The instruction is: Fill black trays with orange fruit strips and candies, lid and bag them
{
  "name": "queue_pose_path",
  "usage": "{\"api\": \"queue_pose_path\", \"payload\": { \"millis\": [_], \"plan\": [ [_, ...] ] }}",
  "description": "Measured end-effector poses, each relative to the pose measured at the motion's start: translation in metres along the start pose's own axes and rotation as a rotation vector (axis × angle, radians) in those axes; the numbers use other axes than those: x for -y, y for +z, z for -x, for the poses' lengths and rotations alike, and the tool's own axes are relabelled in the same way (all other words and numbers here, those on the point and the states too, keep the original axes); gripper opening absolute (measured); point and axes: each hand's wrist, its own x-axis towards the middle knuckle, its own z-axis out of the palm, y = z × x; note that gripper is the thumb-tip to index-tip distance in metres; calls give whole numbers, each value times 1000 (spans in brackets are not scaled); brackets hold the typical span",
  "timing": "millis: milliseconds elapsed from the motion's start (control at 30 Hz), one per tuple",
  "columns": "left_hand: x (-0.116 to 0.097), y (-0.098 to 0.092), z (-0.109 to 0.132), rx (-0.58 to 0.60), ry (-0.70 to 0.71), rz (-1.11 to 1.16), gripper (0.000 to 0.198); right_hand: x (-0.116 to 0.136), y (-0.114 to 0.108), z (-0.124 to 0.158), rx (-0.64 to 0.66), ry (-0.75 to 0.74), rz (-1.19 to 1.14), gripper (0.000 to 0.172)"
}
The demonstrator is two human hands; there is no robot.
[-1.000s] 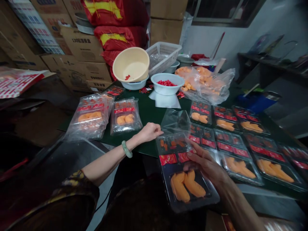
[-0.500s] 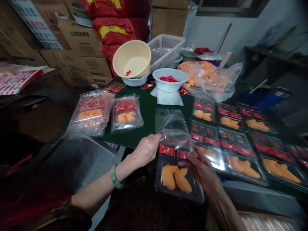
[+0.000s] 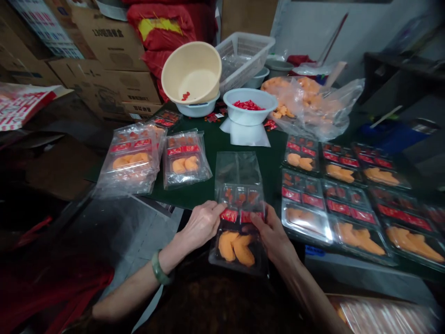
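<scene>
A black plastic tray (image 3: 238, 246) with orange food pieces and red sachets sits partly inside a clear plastic bag (image 3: 238, 169) at the table's near edge. My left hand (image 3: 200, 224) grips the bag's left edge beside the tray, fingers closed. On the tray's right side, my right hand (image 3: 274, 235) holds it with the thumb lying on top. The tray's far end is inside the bag; the near end with the orange pieces sticks out.
Bagged trays (image 3: 186, 159) lie stacked at the left on the green table (image 3: 208, 144). Several unbagged filled trays (image 3: 342, 204) cover the right. A white bowl of red sachets (image 3: 249, 105), a cream basin (image 3: 191, 74), a white basket (image 3: 243, 53) and a bag of orange pieces (image 3: 309, 104) stand behind.
The tray has slid further into the clear bag. Both hands and the tray have drawn toward me and leftward to the table's near edge.
</scene>
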Motion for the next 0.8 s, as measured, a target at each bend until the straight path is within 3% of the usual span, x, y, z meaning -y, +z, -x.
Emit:
{"api": "queue_pose_path", "payload": {
  "millis": [100,267,333,400,467,500,667,733,800],
  "plan": [
    [4,-4,-19,58,-60,-124,43,12,11,-25,-69,-139,232,68],
    [8,-6,-47,119,-157,-302,43,25,15,-45,-239,-473,1155,54],
    [8,-4,-50,123,-146,-328,38,19,5,-34,-148,-629,1331,63],
    [9,-1,-50,113,-114,-330,34,9,-11,-23,114,-750,1367,74],
    [11,0,-50,105,-46,-315,32,-2,-29,-17,321,-823,1334,68],
    [12,0,-51,101,-1,-304,32,-6,-36,-18,351,-860,1302,60],
    [8,-4,-61,137,251,-216,22,-19,-41,-42,123,-1033,1049,26],
    [1,-9,-64,162,324,-225,19,-20,-33,-46,-8,-1019,996,26],
    [-5,-13,-64,160,357,-254,19,-20,-27,-42,-117,-973,1012,40]
  ]
}}
